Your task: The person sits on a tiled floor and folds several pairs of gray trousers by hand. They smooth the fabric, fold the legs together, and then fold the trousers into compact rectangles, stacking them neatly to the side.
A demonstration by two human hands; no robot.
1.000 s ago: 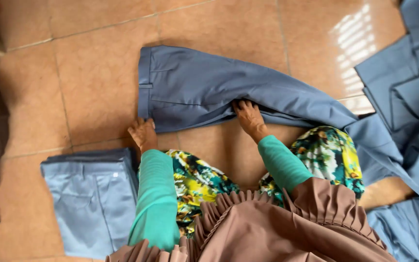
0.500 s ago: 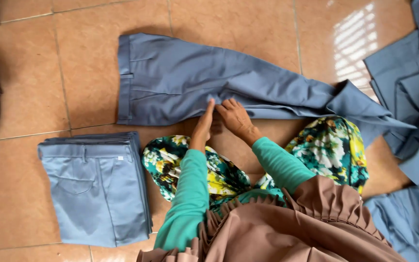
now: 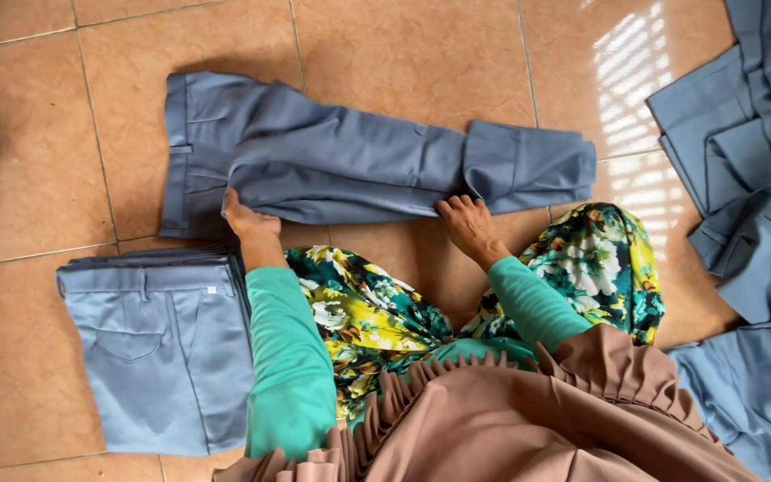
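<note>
The hands are now spreading apart: left hand [image 3: 250, 223] and right hand [image 3: 466, 223] are pressing flat, fingers open, on the near edge of the grey-blue cloth trousers [image 3: 350, 161] lying on the tiled floor just beyond them. Uneven pressing could be skewing the folded cuff.

I take this for a home floor used for sorting clothes: glazed orange tiles [image 3: 403, 54] fill the frame, a folded stack [image 3: 158, 348] lies lower left, and loose blue trousers [image 3: 742, 152] are heaped at the right edge.
</note>
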